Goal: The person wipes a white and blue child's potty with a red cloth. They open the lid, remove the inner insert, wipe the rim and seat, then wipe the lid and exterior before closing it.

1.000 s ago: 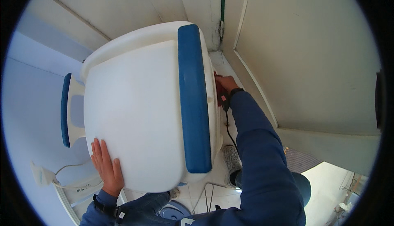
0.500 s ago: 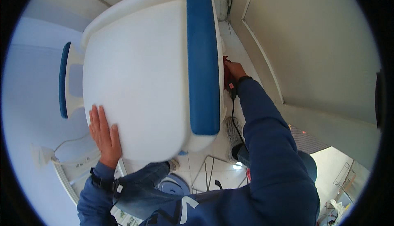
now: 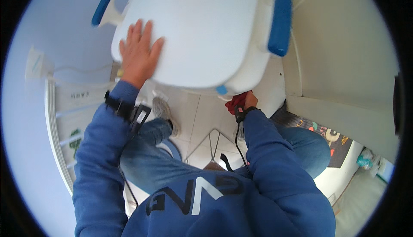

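Note:
A broad white seat cover [image 3: 198,30], smooth and rounded, fills the upper middle; blue-padded armrests [image 3: 280,17] stand on its two sides. My left hand [image 3: 140,56] lies flat on the cover's near left part, fingers outstretched and slightly apart. Under the front right edge of the seat, my right hand [image 3: 250,99] grips a bunched dark red cloth [image 3: 235,103]. The cloth is close to the seat's underside; whether it touches cannot be made out. A small blue tab [image 3: 221,90] sits on the seat's front rim.
A beige panel [image 3: 344,56] rises close on the right, with a patterned dark mat [image 3: 320,133] near its foot. Between my legs stands a thin metal frame [image 3: 211,144]. Left are a pale wall [image 3: 56,35] and a white-edged rack [image 3: 53,129]. Black cables [image 3: 238,144] run from my wrists.
My view has shifted back, so the seat appears higher. My right hand has come from beside the right armrest to the front edge with the cloth. My left hand remains flat on the cover.

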Demonstrator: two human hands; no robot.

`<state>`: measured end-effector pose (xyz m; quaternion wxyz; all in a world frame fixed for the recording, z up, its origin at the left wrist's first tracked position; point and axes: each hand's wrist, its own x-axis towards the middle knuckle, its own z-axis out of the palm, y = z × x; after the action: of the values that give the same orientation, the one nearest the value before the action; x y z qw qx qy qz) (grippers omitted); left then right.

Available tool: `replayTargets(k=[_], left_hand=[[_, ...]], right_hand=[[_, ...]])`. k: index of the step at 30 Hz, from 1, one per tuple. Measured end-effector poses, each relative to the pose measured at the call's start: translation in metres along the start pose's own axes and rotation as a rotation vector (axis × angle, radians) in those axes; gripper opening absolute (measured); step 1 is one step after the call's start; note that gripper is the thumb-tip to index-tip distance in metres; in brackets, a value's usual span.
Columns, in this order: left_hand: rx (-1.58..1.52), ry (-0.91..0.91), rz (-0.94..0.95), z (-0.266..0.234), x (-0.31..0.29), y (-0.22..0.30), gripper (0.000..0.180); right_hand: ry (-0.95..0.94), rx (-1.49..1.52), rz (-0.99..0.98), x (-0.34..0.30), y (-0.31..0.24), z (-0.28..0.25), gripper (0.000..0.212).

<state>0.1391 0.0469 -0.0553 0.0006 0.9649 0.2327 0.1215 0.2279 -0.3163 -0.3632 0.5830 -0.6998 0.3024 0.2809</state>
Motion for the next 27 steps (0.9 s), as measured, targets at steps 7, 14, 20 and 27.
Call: replayTargets(k=[7,14,20,27], left_hand=[[-0.118,0.185,0.005,0.003,0.002,-0.001,0.06],[-0.472,0.58,-0.037,-0.026,-0.032,-0.004,0.047],[-1.059,0.281,-0.526,-0.023,-0.154,0.038,0.054],[-2.24,-0.245,-0.734,-0.014,-0.226,0.055,0.053]], right_hand=[[-0.87,0.417,0.253,-0.068,0.044,0.044,0.035],[-0.913,0.243,0.32,-0.18,-0.03,0.069,0.037],[-1.053,0.148,0.242,-0.252,-0.102,0.044,0.042],[-1.218,-0.651,-0.259,-0.336,-0.147,0.075,0.042]])
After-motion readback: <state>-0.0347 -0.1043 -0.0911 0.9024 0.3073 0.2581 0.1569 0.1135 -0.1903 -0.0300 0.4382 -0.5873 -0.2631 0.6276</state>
